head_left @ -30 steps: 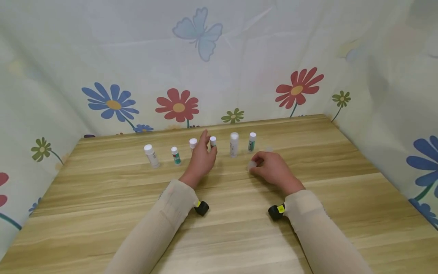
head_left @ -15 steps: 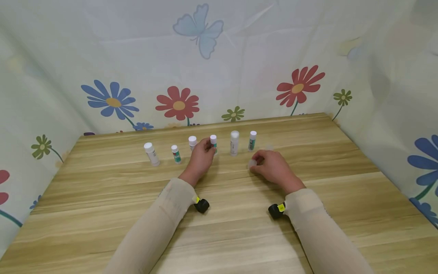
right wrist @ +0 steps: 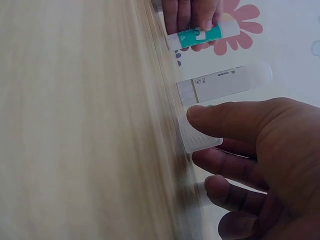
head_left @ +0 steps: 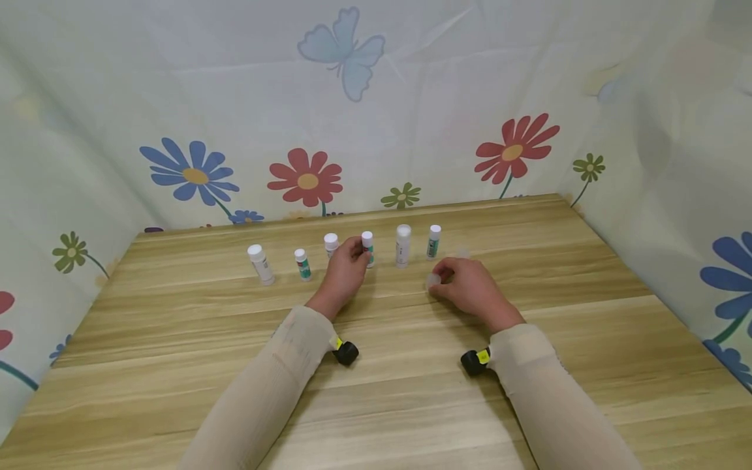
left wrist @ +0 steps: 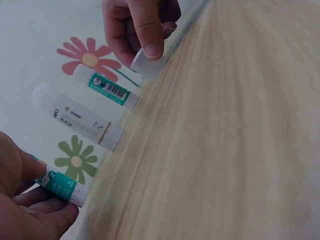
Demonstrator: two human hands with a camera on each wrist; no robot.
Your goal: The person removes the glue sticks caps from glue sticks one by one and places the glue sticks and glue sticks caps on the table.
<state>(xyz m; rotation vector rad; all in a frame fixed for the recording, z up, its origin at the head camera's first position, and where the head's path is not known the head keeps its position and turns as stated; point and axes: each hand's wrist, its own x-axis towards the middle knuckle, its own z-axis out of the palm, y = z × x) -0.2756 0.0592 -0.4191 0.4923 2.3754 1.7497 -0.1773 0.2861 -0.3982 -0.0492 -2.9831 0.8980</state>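
Around the small green-and-white glue stick [head_left: 368,243] my left hand [head_left: 343,274] has its thumb and fingers, gripping it upright on the table. The left wrist view shows that glue stick's green label [left wrist: 60,185] between thumb and fingers. My right hand [head_left: 470,297] pinches a translucent, ribbed plastic cap [right wrist: 200,137] between thumb and index finger, low at the tabletop. A large white glue stick [head_left: 402,247] and another small green glue stick [head_left: 433,242] stand upright between and behind the hands.
Left of the left hand stand a large white glue stick [head_left: 261,265], a small green one [head_left: 302,265] and another white-capped stick [head_left: 331,243], partly hidden. A second translucent piece [head_left: 463,252] lies behind my right hand. A flowered curtain [head_left: 235,98] borders the wooden table [head_left: 399,405].
The left hand's raised, straight fingers have come down and curled around the small green glue stick. My right hand has stayed in place with the translucent cap.
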